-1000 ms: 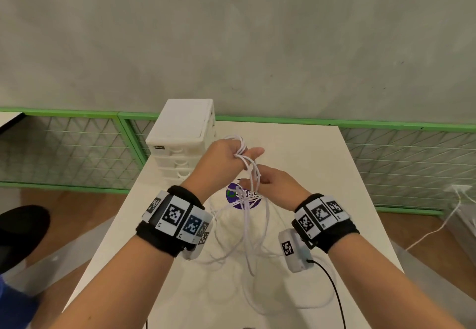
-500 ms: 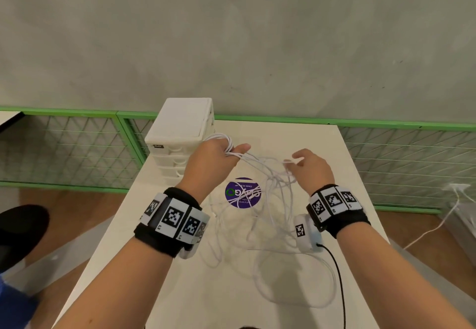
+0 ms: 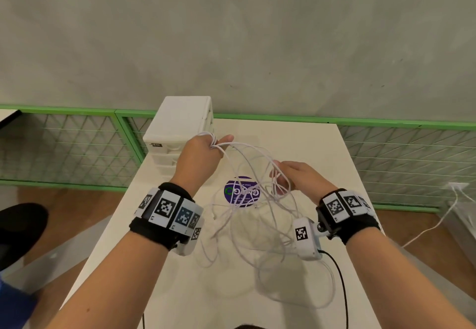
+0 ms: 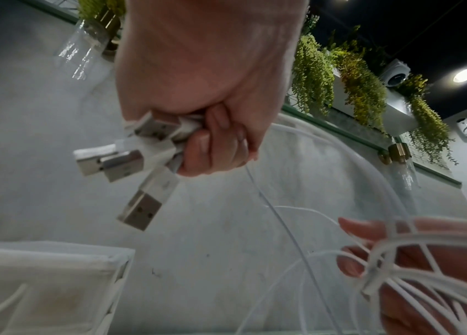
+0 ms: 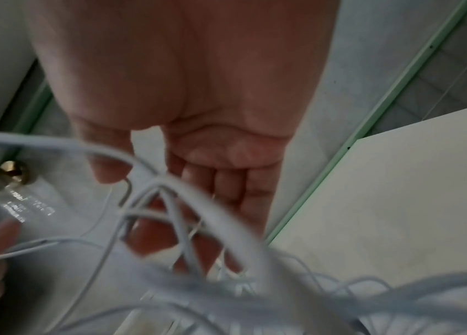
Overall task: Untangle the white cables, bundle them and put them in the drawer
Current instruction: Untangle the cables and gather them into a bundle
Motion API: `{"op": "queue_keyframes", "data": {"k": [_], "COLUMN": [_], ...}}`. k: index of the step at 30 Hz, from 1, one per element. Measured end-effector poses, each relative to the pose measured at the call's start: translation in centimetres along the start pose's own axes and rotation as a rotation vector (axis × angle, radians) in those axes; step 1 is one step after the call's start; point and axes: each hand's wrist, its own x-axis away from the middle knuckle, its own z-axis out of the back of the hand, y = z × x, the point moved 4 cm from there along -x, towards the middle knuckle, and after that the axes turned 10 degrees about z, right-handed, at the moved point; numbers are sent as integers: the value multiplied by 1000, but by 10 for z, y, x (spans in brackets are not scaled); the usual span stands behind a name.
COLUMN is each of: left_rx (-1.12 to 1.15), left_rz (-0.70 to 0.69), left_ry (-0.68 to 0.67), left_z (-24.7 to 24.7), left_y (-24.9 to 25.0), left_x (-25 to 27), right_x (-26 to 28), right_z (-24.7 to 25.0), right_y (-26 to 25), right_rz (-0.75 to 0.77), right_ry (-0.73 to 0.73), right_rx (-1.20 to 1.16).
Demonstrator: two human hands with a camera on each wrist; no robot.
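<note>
Tangled white cables [image 3: 253, 215] (mid-air) beside closed drawer [image 3: 164, 149]

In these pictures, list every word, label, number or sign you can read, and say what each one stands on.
"L3": left wristband, under a square marker.
"L2": same wristband, next marker panel.
Round purple sticker on the table: white print, upside down, too blurred to read.
Small dark label on the drawer unit: too small to read.
Right wristband: markers only, characters unreadable.
</note>
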Motion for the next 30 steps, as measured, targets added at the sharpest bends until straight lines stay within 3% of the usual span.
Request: {"op": "queue_keyframes", "data": {"k": [5,9,12,16,22,30], "left_rx": [61,-23,-17,22,279,262], "left_rz": [46,43,37,48,201,155], "left_ry": [-44,-11,15,-8,-156,-278], "left_z": [-7,1,5,1,-6,-15], "left_y": [-6,-2,-5,-2,-12,-3], "left_x": [-1,2,1,4,3,17], "right_x": [-1,-3,-3,-7,-2,-3], "right_z": [-14,-11,-14,-15,-17,-29], "right_y": [-6,5,14,16,0,-15], "right_rz": [98,6,-76,-80,-109,-38], "right_ry": [-125,-83,-133,-4,-22,-20], "right_rx": [62,110,183,227,117,54]}}
